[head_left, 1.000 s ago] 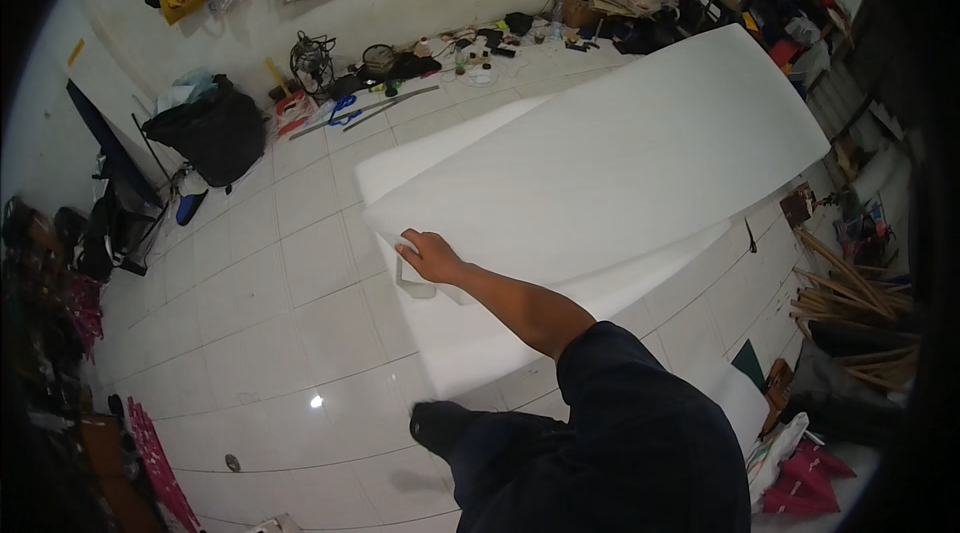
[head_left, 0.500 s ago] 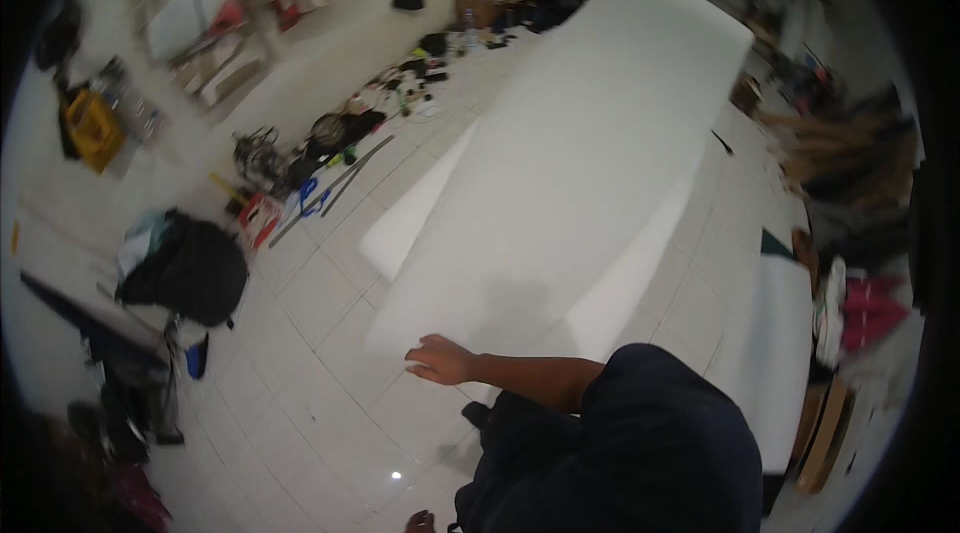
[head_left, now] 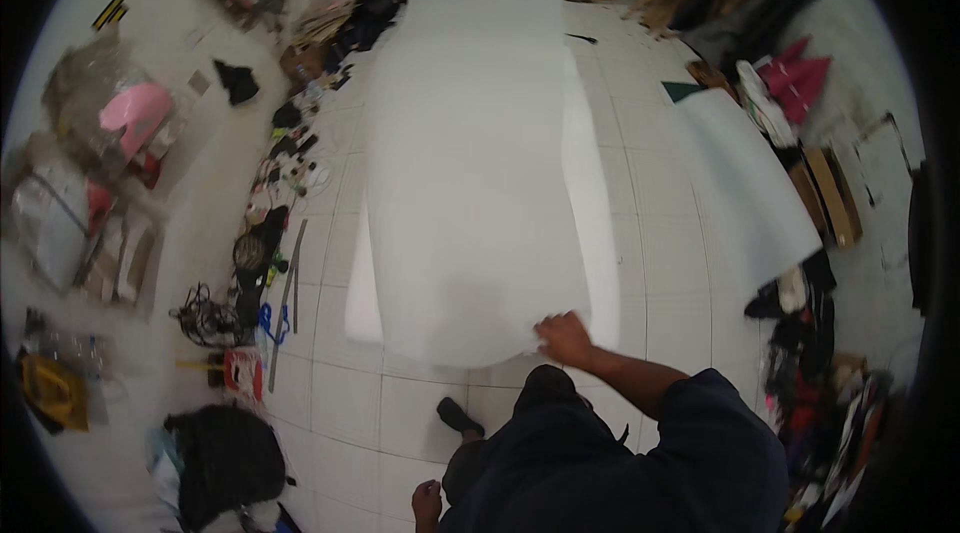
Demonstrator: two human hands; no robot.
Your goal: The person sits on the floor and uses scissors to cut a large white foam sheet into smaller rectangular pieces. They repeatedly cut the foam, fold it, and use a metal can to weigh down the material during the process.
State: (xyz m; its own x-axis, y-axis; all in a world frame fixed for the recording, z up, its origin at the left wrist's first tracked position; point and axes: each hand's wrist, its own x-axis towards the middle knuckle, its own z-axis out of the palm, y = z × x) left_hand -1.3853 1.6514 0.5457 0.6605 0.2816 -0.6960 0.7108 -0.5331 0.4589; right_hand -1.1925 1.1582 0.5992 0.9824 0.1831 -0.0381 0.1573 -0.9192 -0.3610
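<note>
A long white foam-like sheet [head_left: 470,173] stretches away from me over the floor, its far end rising and its near edge curved. At that edge's right corner, my right hand [head_left: 565,338] is closed on the sheet, its fingers bent over the rim. Under it lies another white sheet [head_left: 597,263], showing along both sides. My left hand [head_left: 427,503] hangs low by my knee at the bottom of the picture, apart from the sheets. Its fingers are curled; what they hold, if anything, is hidden.
Tools and small parts line the left wall, with long thin strips [head_left: 285,298] beside them. A black bag [head_left: 225,463] stands at lower left. On the right lie a separate pale sheet [head_left: 750,183], cardboard [head_left: 832,195] and piled items. My foot [head_left: 460,416] is near the sheet's edge.
My view has turned, so the sheet now runs straight ahead instead of slanting to the right. My right hand stays at its near edge. More of my left hand shows.
</note>
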